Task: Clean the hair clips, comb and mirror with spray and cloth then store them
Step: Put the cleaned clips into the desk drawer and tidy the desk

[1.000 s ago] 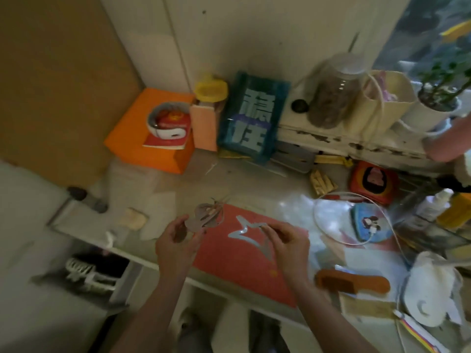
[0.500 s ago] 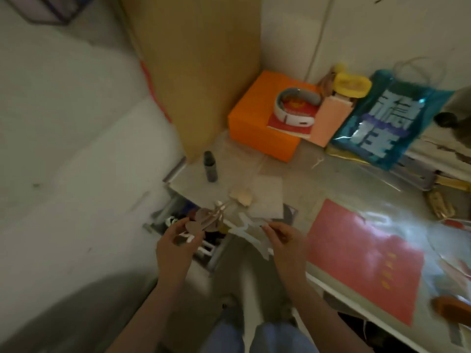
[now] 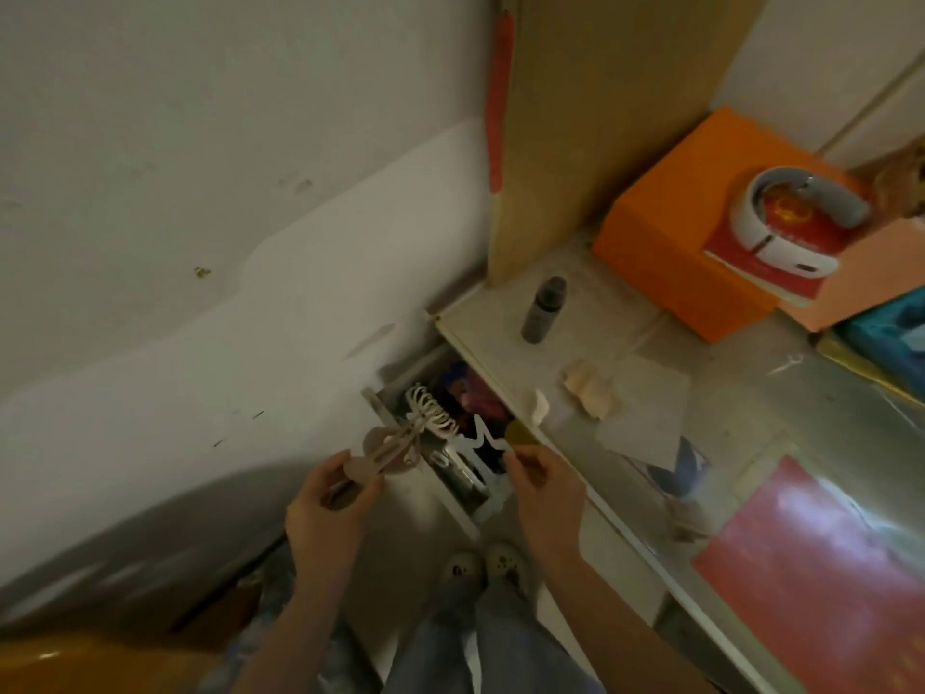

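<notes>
Above open white drawer (image 3: pixel 453 485): two clips. Left hand (image 3: pixel 325 513) pinches brown butterfly-shaped clip (image 3: pixel 385 455); right hand (image 3: pixel 543 488) pinches pale star-shaped clip (image 3: pixel 475 443), long axis up-left.

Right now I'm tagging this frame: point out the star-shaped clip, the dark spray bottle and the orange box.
star-shaped clip (image 3: pixel 475 443): head view, its zigzag upper edge.
dark spray bottle (image 3: pixel 543 310): head view, mid-body.
orange box (image 3: pixel 665 217): head view, bare top face.

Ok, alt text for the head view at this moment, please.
Seen from above, the left hand holds a brownish hair clip and the right hand holds a silver star-shaped clip over an open drawer that already contains a white claw clip. On the desk stand a dark spray bottle and an orange box.
</notes>
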{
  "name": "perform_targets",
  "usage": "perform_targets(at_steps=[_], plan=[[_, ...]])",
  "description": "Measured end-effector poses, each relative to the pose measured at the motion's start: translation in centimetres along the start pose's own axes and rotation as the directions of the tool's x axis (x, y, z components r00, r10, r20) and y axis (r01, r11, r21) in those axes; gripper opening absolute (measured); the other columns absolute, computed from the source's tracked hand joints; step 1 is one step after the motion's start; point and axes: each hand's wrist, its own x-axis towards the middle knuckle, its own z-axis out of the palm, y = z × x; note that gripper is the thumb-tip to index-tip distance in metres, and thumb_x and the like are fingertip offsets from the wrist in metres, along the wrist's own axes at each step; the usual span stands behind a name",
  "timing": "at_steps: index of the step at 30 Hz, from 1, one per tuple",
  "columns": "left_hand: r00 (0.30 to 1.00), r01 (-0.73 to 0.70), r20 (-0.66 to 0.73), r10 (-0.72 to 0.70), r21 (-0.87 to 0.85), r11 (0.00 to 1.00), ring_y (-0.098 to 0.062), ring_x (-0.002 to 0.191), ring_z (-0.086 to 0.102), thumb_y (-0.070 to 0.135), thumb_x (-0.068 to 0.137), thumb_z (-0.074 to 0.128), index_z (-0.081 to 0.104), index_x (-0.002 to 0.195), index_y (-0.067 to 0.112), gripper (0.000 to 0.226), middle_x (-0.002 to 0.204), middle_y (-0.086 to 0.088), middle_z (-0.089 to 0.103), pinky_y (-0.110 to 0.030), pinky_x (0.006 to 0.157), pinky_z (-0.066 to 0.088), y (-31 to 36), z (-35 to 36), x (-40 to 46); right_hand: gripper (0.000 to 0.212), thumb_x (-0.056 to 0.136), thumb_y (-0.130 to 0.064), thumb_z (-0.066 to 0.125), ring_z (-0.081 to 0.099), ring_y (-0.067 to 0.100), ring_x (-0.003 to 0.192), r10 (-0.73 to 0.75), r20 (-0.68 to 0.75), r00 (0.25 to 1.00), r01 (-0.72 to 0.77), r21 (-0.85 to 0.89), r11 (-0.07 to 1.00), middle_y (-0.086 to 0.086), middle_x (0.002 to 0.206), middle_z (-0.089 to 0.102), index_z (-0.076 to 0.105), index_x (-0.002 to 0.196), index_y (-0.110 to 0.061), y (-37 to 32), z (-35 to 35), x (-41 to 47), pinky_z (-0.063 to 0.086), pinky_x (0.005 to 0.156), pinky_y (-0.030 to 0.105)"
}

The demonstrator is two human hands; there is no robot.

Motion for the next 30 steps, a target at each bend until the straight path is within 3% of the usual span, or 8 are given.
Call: perform_targets(at_steps=[3, 5, 9, 12, 17, 25, 30], plan=[[0.997, 0.069, -0.039, -0.072, -0.065, 0.995, -0.012, 0.085, 0.06, 0.014, 0.076, 0.077, 0.064, 0.11, 0.026, 0.038, 0.091, 0.021, 0.056, -0.051, 0.078, 0.056, -1.3, 0.2, 1.2, 0.012, 0.087, -0.016, 0.067, 0.061, 0.007, 0.079, 0.054, 0.061, 0.997, -0.053, -0.028, 0.998, -0.001, 0.089, 0.068, 0.071, 0.097, -0.01, 0.6, 2.7, 1.7, 0.047, 0.077, 0.014], [0.996, 0.063, -0.062, -0.067, -0.065, 0.996, -0.014, 0.087, 0.061, 0.012, 0.076, 0.077, 0.063, 0.108, 0.027, 0.037, 0.09, 0.02, 0.057, -0.049, 0.081, 0.056, -1.8, 0.7, 1.7, 0.012, 0.087, -0.013, 0.067, 0.059, 0.006, 0.077, 0.079, 0.078, 0.994, -0.078, -0.015, 0.997, -0.001, 0.088, 0.066, 0.07, 0.097, -0.007, 0.7, 4.5, 3.1, 0.049, 0.078, 0.015], [0.992, 0.049, -0.109, -0.058, -0.084, 0.995, -0.01, 0.089, 0.062, 0.008, 0.076, 0.076, 0.062, 0.106, 0.027, 0.038, 0.091, 0.019, 0.06, -0.045, 0.086, 0.055, -3.0, 1.8, 3.0, 0.013, 0.089, -0.012, 0.065, 0.056, 0.006, 0.077, 0.098, 0.13, 0.987, -0.097, -0.019, 0.995, -0.001, 0.085, 0.063, 0.069, 0.099, -0.005, 1.2, 8.1, 5.4, 0.04, 0.064, -0.001], [0.99, 0.058, -0.119, -0.074, -0.133, 0.989, -0.003, 0.09, 0.061, 0.006, 0.077, 0.074, 0.063, 0.104, 0.028, 0.037, 0.095, 0.017, 0.063, -0.047, 0.089, 0.054, -4.1, 2.6, 3.9, 0.013, 0.089, -0.011, 0.065, 0.056, 0.007, 0.078, 0.069, 0.16, 0.985, -0.065, -0.031, 0.997, 0.002, 0.089, 0.065, 0.069, 0.099, -0.004, 1.8, 10.3, 6.6, 0.04, 0.064, -0.001], [0.984, 0.083, -0.139, -0.115, -0.213, 0.973, -0.015, 0.097, 0.065, 0.006, 0.078, 0.074, 0.063, 0.095, 0.036, 0.036, 0.099, 0.011, 0.068, -0.054, 0.088, 0.053, -5.5, 3.3, 5.0, 0.015, 0.086, -0.011, 0.067, 0.06, 0.01, 0.08, 0.018, 0.194, 0.981, -0.011, -0.037, 0.999, 0.004, 0.09, 0.068, 0.07, 0.099, -0.003, 2.8, 13.2, 8.3, 0.049, 0.072, 0.009], [0.971, 0.118, -0.168, -0.171, -0.287, 0.951, -0.014, 0.104, 0.063, 0.015, 0.076, 0.075, 0.063, 0.098, 0.037, 0.033, 0.106, 0.01, 0.067, -0.051, 0.091, 0.052, -7.4, 3.7, 6.8, 0.012, 0.084, -0.012, 0.071, 0.059, 0.002, 0.071, -0.024, 0.183, 0.983, 0.018, 0.032, 0.999, 0.003, 0.085, 0.069, 0.072, 0.094, -0.005, 4.2, 16.2, 9.2, 0.048, 0.068, 0.006], [0.974, 0.109, -0.161, -0.158, -0.277, 0.955, -0.013, 0.105, 0.063, 0.015, 0.076, 0.075, 0.063, 0.1, 0.038, 0.035, 0.108, 0.009, 0.067, -0.05, 0.091, 0.052, -8.2, 4.3, 7.4, 0.014, 0.081, -0.011, 0.074, 0.057, -0.005, 0.069, -0.107, 0.262, 0.959, 0.103, 0.029, 0.994, 0.0, 0.083, 0.066, 0.073, 0.094, -0.004, 5.4, 16.2, 9.5, 0.047, 0.069, 0.005]])
